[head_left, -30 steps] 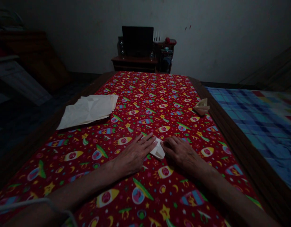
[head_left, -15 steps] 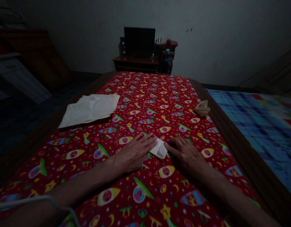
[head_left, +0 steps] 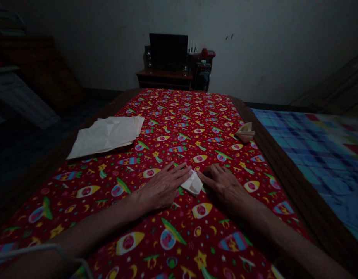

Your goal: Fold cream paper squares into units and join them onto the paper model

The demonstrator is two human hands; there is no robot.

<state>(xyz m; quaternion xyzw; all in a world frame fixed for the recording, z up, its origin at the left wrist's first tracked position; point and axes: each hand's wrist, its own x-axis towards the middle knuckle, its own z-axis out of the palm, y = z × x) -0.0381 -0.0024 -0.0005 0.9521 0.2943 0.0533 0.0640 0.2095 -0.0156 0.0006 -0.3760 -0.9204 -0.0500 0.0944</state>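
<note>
The small folded paper (head_left: pixel 193 183) lay in the near middle of the table, on the red cloth (head_left: pixel 179 215) with printed rockets and stars. The left hand (head_left: pixel 166 184) rested at the left side of this paper, palm down; its fingers were almost straight, a little apart from each other, and their tips covered the paper's left part. The right hand (head_left: pixel 221 185) was at the right side of it, with the fingers bent and close together, and one fingertip touched or almost touched the paper's right edge. Whether this hand pinched the edge, I cannot tell. On the far left of the cloth there was a stack of pale paper (head_left: pixel 109 133), creased on its top sheet, and on the far right a second folded piece (head_left: pixel 245 133) stood near the brown table edge (head_left: pixel 262 145). A white cable (head_left: pixel 58 248) passed over the left forearm in the near left corner. Beyond the table, a dark screen (head_left: pixel 168 50) stood on a brown desk (head_left: pixel 164 77) against the wall (head_left: pixel 269 50), and a checked blue sheet (head_left: pixel 301 147) was spread at the right.
</note>
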